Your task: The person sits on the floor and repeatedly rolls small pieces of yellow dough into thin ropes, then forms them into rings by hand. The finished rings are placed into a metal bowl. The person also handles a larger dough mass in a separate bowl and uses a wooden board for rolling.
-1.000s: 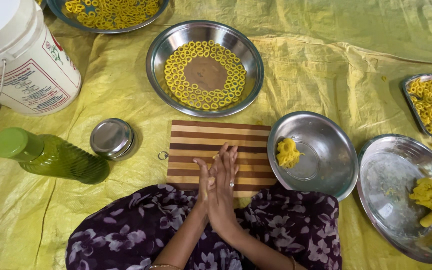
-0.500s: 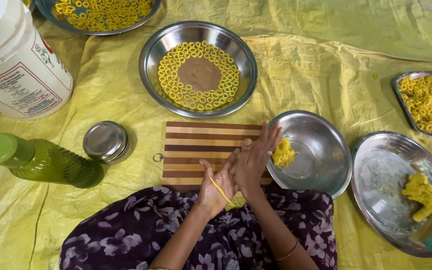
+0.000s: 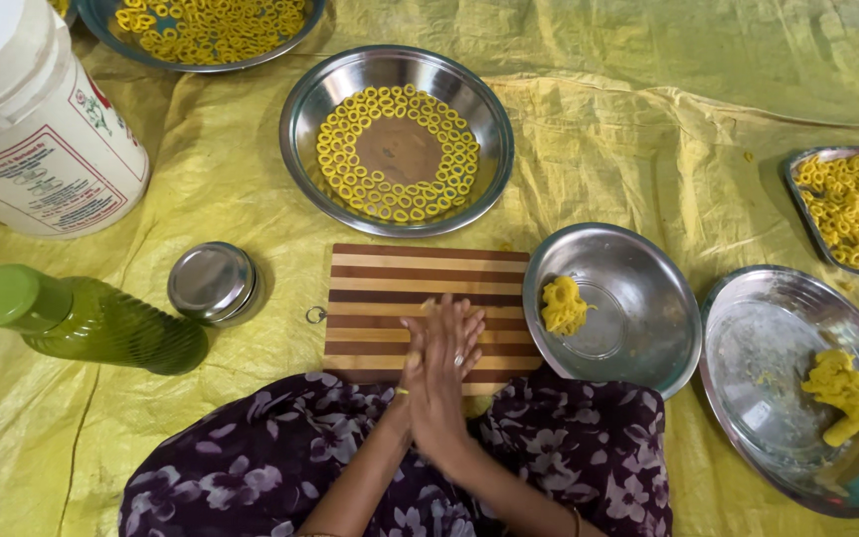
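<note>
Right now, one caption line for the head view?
Both hands pressed palm to palm over a striped wooden cutting board, round steel bowl of yellow dough alongside.

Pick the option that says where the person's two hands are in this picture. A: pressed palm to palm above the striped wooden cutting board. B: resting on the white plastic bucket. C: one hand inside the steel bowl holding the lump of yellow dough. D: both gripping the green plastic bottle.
A: the left hand and right hand meet palm to palm over the striped wooden cutting board, apart from bowl, bottle and bucket.
</note>
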